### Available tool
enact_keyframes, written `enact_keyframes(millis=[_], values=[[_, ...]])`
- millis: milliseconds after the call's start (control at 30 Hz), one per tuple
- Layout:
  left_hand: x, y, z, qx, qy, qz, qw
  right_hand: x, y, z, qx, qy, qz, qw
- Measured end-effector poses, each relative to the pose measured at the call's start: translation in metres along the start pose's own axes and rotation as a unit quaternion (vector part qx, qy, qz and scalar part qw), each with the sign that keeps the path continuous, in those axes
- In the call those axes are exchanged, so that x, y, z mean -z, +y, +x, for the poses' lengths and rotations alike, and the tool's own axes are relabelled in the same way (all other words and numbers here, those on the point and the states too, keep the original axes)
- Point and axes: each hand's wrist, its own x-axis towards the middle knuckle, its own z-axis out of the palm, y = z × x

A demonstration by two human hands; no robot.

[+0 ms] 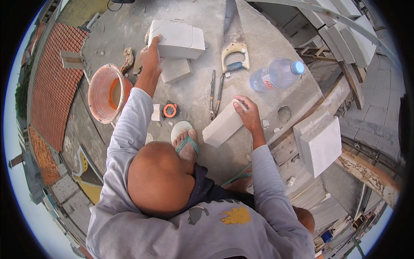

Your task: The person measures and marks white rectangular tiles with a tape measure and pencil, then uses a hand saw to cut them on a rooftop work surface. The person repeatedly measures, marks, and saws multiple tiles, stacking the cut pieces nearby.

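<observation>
My left hand (pixel 150 58) grips the near left end of a large white aerated concrete block (pixel 177 39), thumb against its side. That block sits tilted above a smaller, dusty block piece (pixel 177 70). Nearer to me, my right hand (pixel 248 113) is closed over the upper end of a long cut block piece (pixel 224 124), which stands or lies on the concrete slab (pixel 194 97); the fingers on its far side are partly hidden. Just beyond that piece lie pincers (pixel 216 95) with long handles. A handsaw (pixel 234 56) rests farther off.
An orange bucket (pixel 95 97) stands at the left, near an orange tape measure (pixel 170 110). A large water bottle (pixel 276 75) lies at the right. White blocks (pixel 321 144) rest beyond the slab's right edge, beside timber beams (pixel 366 170). My sandalled foot (pixel 186 144) is close by.
</observation>
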Motion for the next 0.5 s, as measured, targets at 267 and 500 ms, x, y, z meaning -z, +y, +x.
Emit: enact_keyframes(millis=[267, 500], values=[[-0.005, -0.027, 0.049, -0.025, 0.062, 0.059, 0.996, 0.004, -0.071, 0.001, 0.05, 0.003, 0.03, 0.998], [0.004, -0.01, 0.035, -0.032, 0.009, 0.165, 0.986, 0.003, -0.089, 0.008, 0.061, 0.02, -0.026, 0.998]])
